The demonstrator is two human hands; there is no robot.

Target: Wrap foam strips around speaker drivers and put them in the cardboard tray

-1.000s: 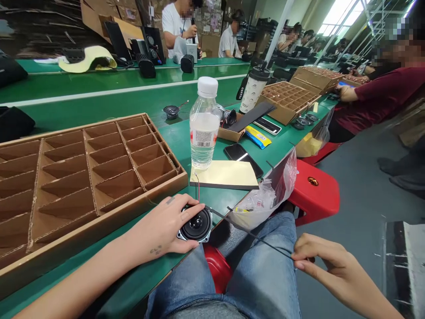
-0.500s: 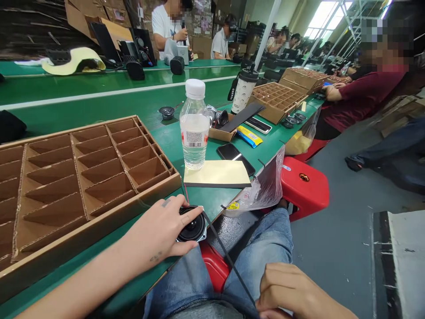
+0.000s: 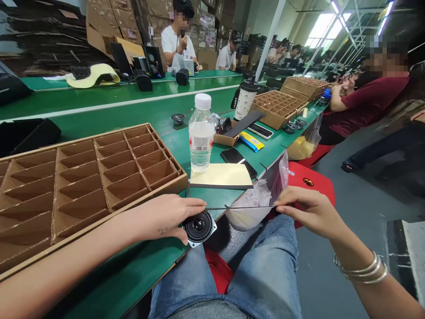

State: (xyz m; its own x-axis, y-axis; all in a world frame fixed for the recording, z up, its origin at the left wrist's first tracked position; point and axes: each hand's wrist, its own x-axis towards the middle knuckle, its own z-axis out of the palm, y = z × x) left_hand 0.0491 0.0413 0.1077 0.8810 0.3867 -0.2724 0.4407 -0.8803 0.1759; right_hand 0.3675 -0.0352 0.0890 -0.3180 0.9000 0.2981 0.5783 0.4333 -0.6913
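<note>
Black strip (image 3: 241, 207) pulled taut between both hands: right hand (image 3: 308, 210) pinches one end between thumb and fingers, left hand (image 3: 172, 217) closed over a speaker (image 3: 199, 227), other end at its fingers. Speaker cone up at the edge of the green bench (image 3: 133, 283). Cardboard tray (image 3: 166, 192) just left, yellow sheet (image 3: 221, 176) and water bottle (image 3: 201, 133) beyond, plastic bag (image 3: 249, 217) at the edge.

Stacked cardboard (image 3: 113, 22) at the back — grey floor (image 3: 352, 204), bright windows (image 3: 323, 31), long green workbenches (image 3: 109, 110).
</note>
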